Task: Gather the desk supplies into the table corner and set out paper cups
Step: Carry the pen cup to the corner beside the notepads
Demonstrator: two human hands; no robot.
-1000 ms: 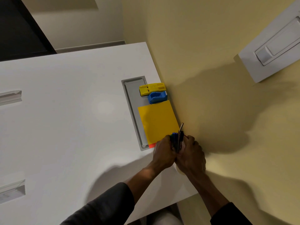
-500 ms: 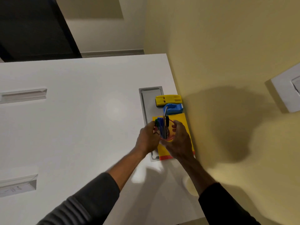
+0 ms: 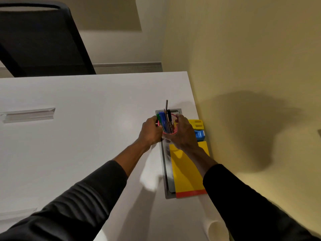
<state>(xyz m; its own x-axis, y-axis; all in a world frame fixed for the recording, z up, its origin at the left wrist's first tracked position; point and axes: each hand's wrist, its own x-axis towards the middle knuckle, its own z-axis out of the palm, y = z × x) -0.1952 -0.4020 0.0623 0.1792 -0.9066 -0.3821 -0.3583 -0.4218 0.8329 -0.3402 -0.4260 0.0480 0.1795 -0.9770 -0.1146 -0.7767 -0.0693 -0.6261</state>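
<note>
Pink pen cup (image 3: 169, 130) btwn both hands, left fingers (image 3: 152, 125) & right fingers (image 3: 180, 126) wrapped round it

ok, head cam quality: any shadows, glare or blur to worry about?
Head view: dim, warm light; a large soft shadow on the wall, glare spot on the table, wide-angle bending of edges; sleeves blur near the bottom, but the hands and pen holder stay reasonably sharp.
</note>
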